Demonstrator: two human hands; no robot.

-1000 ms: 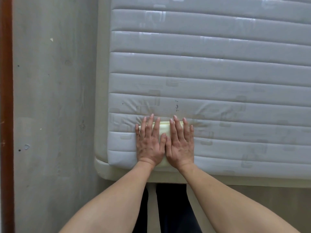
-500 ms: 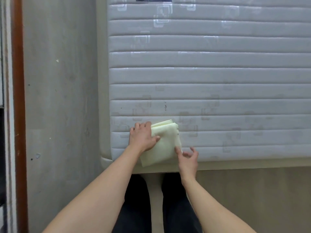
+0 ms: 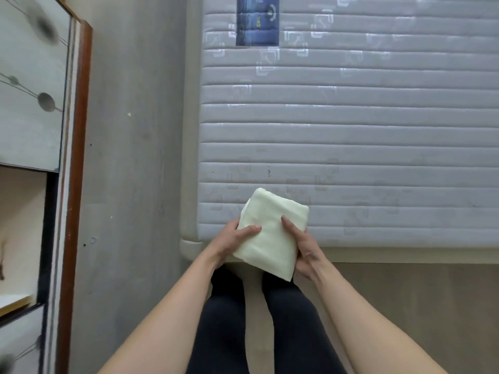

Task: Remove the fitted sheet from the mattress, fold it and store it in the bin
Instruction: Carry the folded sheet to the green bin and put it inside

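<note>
The pale yellow fitted sheet (image 3: 272,230) is folded into a small thick rectangle and is lifted off the near edge of the bare quilted mattress (image 3: 351,136). My left hand (image 3: 237,237) grips its left side with the thumb laid across the top. My right hand (image 3: 299,244) holds its right side, thumb on top and fingers underneath. The bundle tilts, its far end over the mattress and its near end over my legs. No bin is in view.
A wardrobe with a brown wooden edge (image 3: 73,184) and an open compartment stands at the left. A grey floor strip (image 3: 135,184) runs between it and the bed. A blue label (image 3: 257,20) sits on the mattress's far part. The beige bed base rim (image 3: 391,255) runs along the near side.
Both hands were pressing flat on the folded sheet on the mattress. They then took hold of its sides and lifted it off the mattress toward me. My head has pulled back.
</note>
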